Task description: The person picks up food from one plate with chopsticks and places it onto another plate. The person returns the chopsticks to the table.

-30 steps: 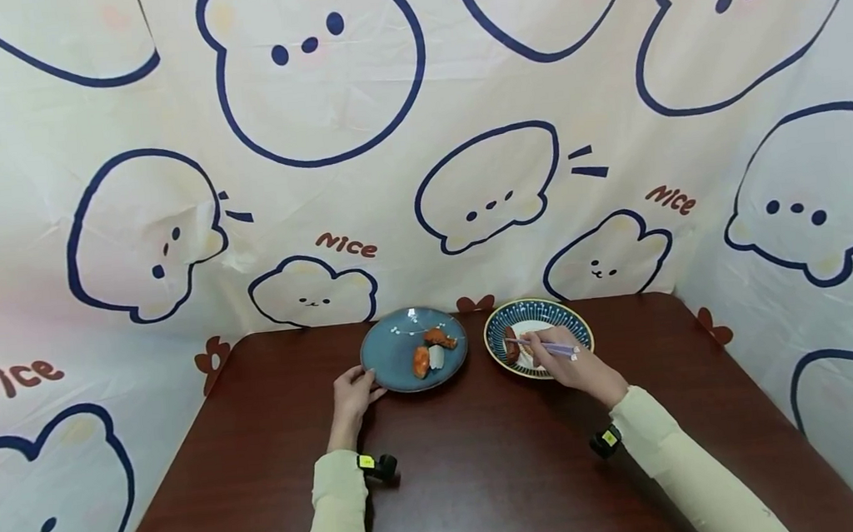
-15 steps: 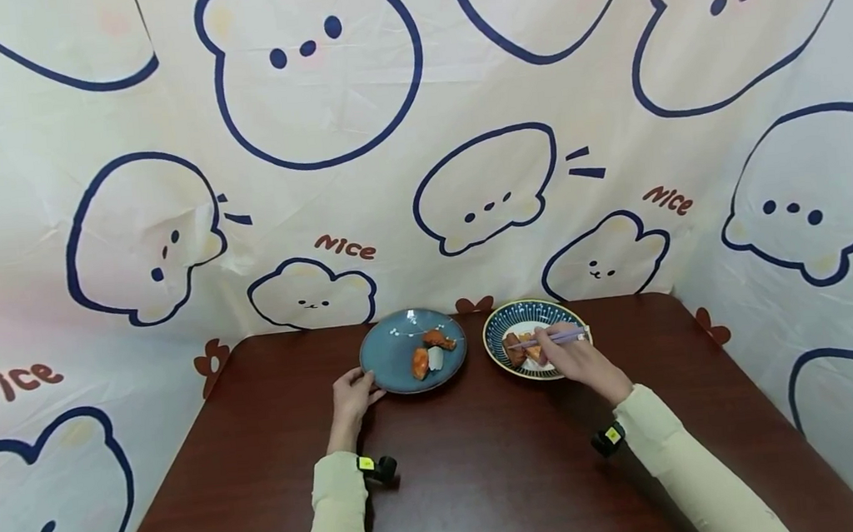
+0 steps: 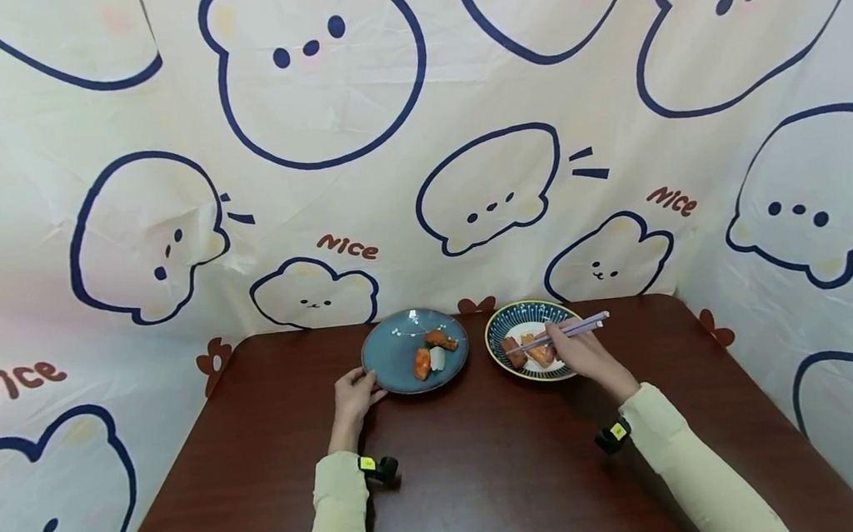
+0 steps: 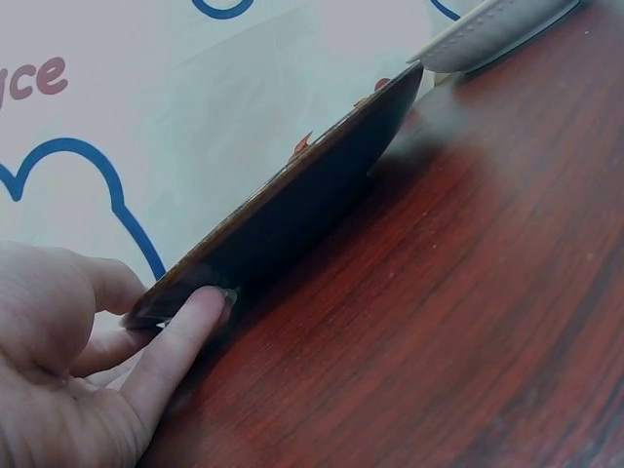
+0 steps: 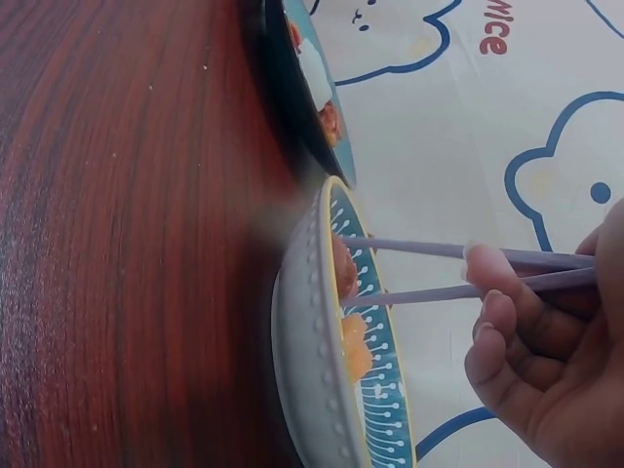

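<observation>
Brown food (image 3: 516, 360) between the hands (image 3: 353, 394) (image 3: 586, 355)

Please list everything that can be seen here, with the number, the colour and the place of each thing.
Table: one, dark reddish-brown, lower middle
Backdrop: one visible covering, whitish with navy cartoons, behind and beside table
Plate: one, blue, far side of table
Knobbly food: one, orange-brown, on plate
Oblong food: one, orange, on plate
Pale food: one, white, on plate
Bowl: one, blue-white pattern, yellow rim, right of plate
Block-like food: one, brown, in bowl
Other food: count unclear, yellow-orange, in bowl
Chopsticks: two, pale purple, tips at block-like food
Wrist devices: two, black and yellow, one per wrist
Sleeves: two, pale yellow-green
Hands: two, bare; left hand grips plate's edge, right hand holds chopsticks
</observation>
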### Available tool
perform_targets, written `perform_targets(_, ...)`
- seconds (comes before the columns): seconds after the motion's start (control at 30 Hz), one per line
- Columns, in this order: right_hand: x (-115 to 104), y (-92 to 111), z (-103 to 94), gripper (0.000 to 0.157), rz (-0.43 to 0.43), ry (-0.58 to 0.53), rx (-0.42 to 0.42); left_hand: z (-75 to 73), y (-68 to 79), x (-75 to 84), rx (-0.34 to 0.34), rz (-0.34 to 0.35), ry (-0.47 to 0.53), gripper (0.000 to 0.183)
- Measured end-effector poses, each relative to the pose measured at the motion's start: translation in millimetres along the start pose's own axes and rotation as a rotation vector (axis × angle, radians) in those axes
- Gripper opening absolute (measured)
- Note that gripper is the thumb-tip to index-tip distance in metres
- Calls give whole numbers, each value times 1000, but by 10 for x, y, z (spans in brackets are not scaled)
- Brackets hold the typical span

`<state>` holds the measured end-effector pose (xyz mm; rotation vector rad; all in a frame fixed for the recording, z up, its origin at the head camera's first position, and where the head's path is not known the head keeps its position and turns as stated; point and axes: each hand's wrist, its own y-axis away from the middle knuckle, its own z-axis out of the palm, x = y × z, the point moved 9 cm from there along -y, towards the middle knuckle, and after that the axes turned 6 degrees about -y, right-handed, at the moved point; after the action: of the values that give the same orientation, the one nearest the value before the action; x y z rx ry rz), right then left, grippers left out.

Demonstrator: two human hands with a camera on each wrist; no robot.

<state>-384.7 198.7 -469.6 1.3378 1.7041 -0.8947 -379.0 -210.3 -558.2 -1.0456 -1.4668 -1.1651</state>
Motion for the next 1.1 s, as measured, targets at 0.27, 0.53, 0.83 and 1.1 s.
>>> perform_targets(0.27, -106, 33, 116, 57, -116, 121, -114, -7, 13, -2, 1, -2, 7, 45)
perform_targets(0.53, -399, 228, 337, 33, -416, 258, -181, -18, 20, -22, 2, -1, 4, 45)
perform_targets(0.83, -529, 333, 423, 36, -488, 492, -77, -10, 38, -32, 3, -5, 0, 45)
perform_targets(1.1, -456, 271, 342, 31, -430, 357, -80, -10, 12, 13, -1, 9, 4, 45)
